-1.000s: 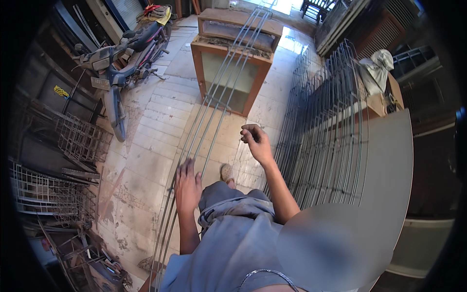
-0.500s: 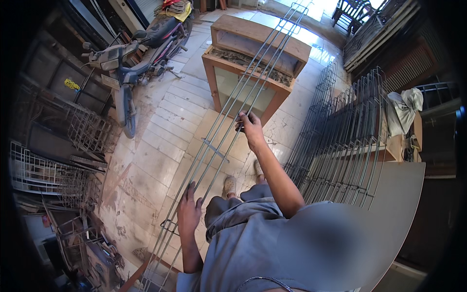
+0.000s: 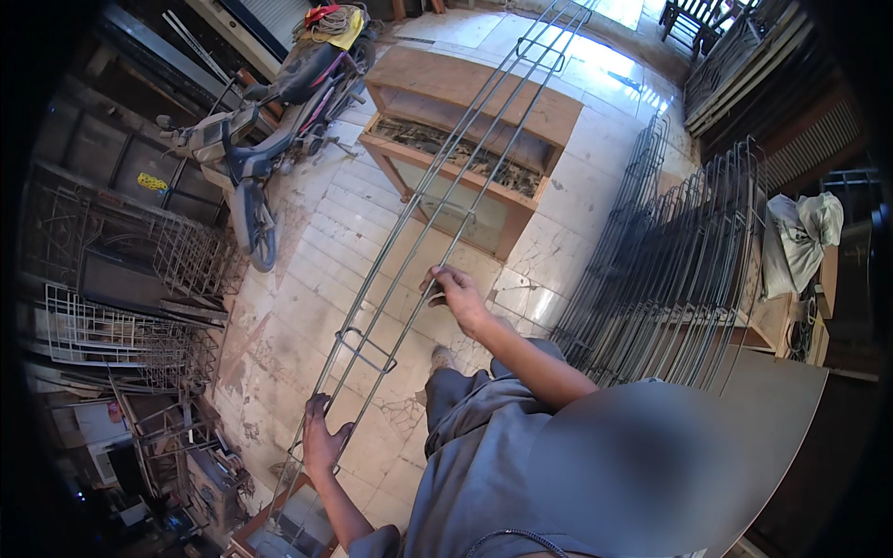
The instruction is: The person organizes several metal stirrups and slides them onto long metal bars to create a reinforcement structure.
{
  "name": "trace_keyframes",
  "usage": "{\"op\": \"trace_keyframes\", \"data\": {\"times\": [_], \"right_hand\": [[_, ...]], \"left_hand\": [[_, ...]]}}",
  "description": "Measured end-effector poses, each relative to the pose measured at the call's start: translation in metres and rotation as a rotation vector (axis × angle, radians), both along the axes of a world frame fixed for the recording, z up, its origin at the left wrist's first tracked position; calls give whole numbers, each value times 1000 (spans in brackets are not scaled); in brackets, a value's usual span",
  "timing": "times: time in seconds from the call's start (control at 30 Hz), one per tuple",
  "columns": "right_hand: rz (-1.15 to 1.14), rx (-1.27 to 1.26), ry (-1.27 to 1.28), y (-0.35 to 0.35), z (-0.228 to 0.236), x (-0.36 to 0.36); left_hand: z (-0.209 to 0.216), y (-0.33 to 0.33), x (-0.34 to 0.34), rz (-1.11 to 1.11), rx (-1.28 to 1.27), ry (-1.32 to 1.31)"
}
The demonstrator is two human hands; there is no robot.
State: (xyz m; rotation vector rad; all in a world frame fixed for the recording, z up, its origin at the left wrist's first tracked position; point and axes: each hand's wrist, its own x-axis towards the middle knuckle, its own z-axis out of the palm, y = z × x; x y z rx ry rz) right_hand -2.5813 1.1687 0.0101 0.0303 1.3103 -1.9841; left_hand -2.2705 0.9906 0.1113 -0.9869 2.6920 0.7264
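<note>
L hand sits nearest, fingers wrapped round the near end of the rebar cage, grip closed on one long bar, close to the wooden stand under that end. R hand is further up the cage, arm stretched out, fingertips pinched on a bar just by a tie; whether it also holds a bit of wire or a small tool, can't tell.

The cage lies raised off the tiled floor, running from that stand away over a wooden cabinet and on toward the bright doorway. Long bars w/ rectangular stirrups looped round at intervals, well apart.

Handling, judging by looks: steel, stiff across the section but prob. springy along the length, so it'll sag and whip if lifted at one point. Heavy-ish for one person. Bars look ribbed, so not slippery, but cut ends and ties can snag skin. Best hold seems the long bars right beside a stirrup, two hands spread apart, not the stirrup itself, since that may slide.

Further off: stacked stirrups on the right, wire racks left, a motorbike beyond.
</note>
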Motion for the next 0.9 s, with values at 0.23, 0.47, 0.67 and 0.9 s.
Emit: {"op": "trace_keyframes", "data": {"times": [0.23,0.47,0.67,0.9], "right_hand": [[276,1,93,23,-6,-19],[741,-24,347,128,49,-101],[282,158,380,189,59,-203],[295,467,618,206,95,-299]], "left_hand": [[18,17,-19,219,-90,-33],[68,63,-169,277,-253,468],[46,118,-376,-232,102,703],[30,129,-501,-361,308,660]]}}
